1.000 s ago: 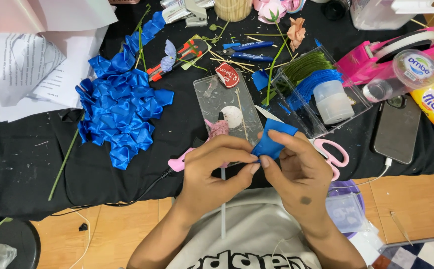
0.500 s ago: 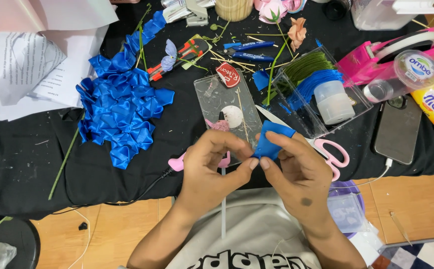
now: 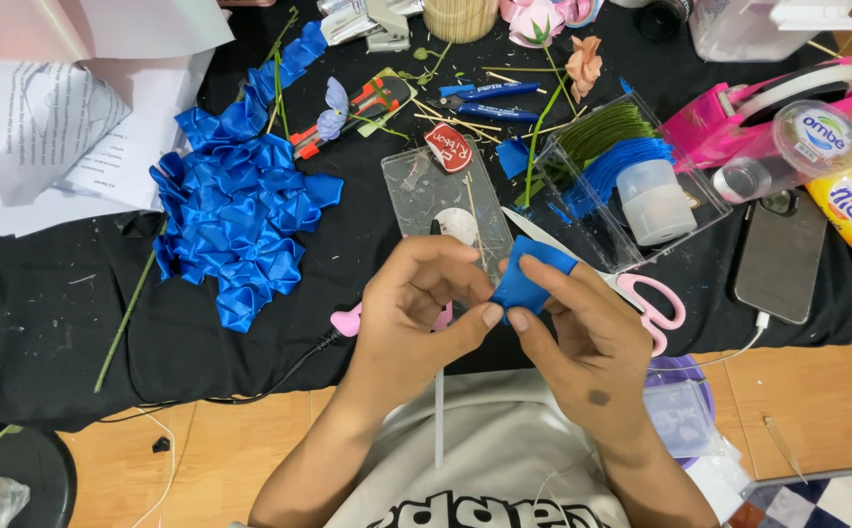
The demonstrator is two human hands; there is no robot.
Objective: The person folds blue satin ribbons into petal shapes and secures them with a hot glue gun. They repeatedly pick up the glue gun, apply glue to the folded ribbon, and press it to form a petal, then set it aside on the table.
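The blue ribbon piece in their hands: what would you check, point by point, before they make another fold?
1. Blue ribbon piece pinched by both the left hand and the right hand: ok.
2. Fold crease even: cannot tell, fingers cover it.
3. Scissors lie within reach, beside the right hand: ok.
4. Pile of folded blue ribbon lies apart from the hands: ok.
5. Black cloth below the hands is littered with trimmings: not ok.

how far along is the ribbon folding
Done: a large pile of folded blue ribbon pieces lies on the black cloth. In hand: the left hand and right hand pinch one blue ribbon piece. Left: more blue ribbon in the clear box.
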